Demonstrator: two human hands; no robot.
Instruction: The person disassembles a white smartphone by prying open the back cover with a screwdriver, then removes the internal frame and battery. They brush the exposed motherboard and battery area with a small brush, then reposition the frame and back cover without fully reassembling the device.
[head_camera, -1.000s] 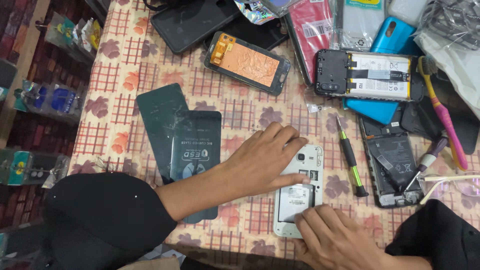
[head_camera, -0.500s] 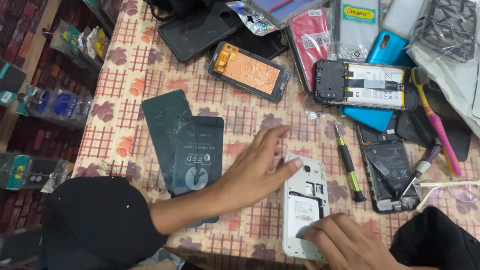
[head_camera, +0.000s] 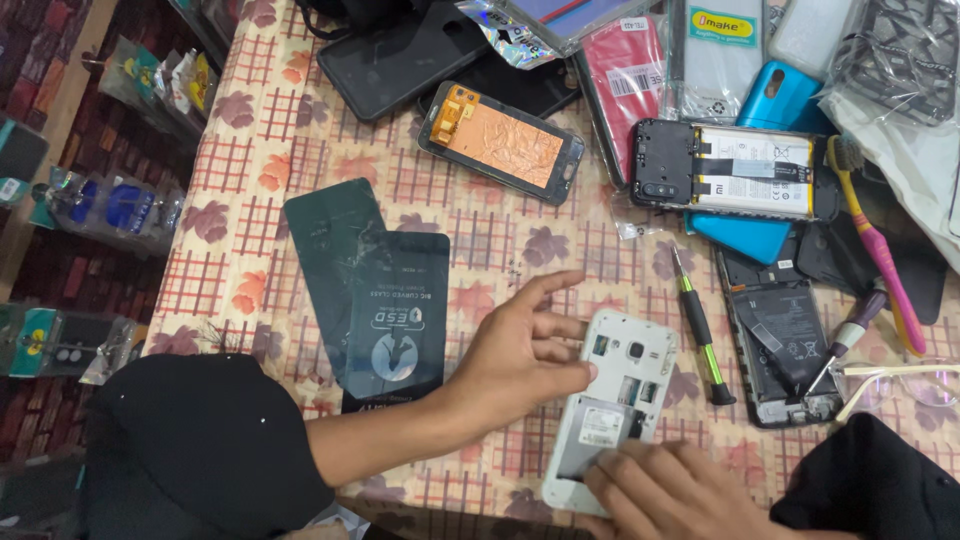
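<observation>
Leftmost, two dark screen-protector packets lie overlapping on the checked tablecloth, set aside from the work. Next, the left hand rests with fingers spread loosely, its fingertips against the left edge of the white phone, apparently steadying it. That phone lies face down near the table's front edge with its back cover off, so the inner compartment is exposed. At its lower end the right hand presses flat with fingers extended, gripping nothing. Further right, a green-handled screwdriver and an opened black phone lie within easy reach.
</observation>
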